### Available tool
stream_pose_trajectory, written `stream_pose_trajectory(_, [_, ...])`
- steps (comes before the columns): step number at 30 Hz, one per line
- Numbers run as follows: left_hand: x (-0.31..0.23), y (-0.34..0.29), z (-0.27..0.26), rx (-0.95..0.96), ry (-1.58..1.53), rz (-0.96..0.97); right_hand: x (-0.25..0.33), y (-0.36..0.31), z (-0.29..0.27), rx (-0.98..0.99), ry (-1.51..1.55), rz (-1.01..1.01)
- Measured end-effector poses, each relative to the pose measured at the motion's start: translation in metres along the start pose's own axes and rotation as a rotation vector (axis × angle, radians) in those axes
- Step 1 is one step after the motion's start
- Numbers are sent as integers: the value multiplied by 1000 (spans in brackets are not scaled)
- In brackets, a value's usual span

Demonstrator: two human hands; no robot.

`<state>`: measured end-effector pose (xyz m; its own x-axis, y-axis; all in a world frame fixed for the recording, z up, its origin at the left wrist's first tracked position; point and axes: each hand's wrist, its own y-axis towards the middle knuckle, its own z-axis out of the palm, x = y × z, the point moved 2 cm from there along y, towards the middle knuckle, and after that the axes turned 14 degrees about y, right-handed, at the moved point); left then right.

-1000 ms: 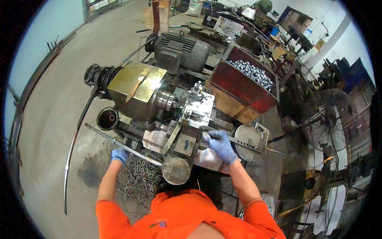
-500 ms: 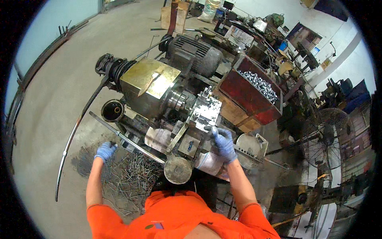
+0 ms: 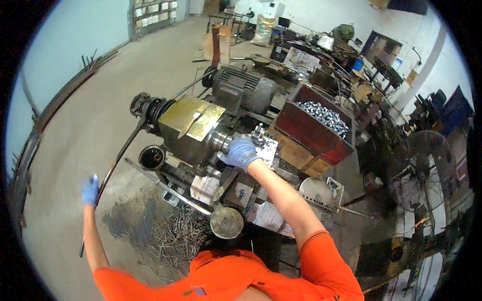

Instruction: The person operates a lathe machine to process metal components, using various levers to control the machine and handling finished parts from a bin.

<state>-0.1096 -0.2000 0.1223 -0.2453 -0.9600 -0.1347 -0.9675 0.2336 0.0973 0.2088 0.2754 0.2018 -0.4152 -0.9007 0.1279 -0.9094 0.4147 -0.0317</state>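
Observation:
In a blue knit glove, my right hand [image 3: 241, 152] reaches over the front of a lathe-like machine, at its metal spindle nose [image 3: 219, 141]. Its fingers curl down there, thumb toward the spindle; whatever they hold is hidden. Beyond that hand is a bright metal tool block [image 3: 268, 149] with dark chips on it. My left hand [image 3: 90, 190], gloved too, is out at the far left beside a long bar lever [image 3: 119, 159]. It is blurred, and I cannot tell whether it grips the bar. A brass-coloured cover [image 3: 193, 118] tops the machine's headstock.
A red bin [image 3: 312, 131] of small metal parts sits on a wooden crate right of the machine. Behind is an electric motor [image 3: 244, 89]. A second long bar [image 3: 183, 197] and a round disc [image 3: 226, 222] stick out toward me. Metal shavings [image 3: 175, 228] litter the floor.
My right hand has moved left and away from me, from the front of the tool block to the spindle nose. My left hand has swung out left to beside the long bar lever.

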Motion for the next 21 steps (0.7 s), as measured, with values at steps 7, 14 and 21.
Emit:
stream_pose_trajectory(7, [-101,-133,0,-62,178,-17,-9,2,2,-34,81,17])
stream_pose_trajectory(14, [-93,-138,12,-94,133,-30,-3,-6,-4,-50,168,60])
stream_pose_trajectory(21, [-102,-134,1,-121,234,187,-16,-55,-68,-337,118,-60])
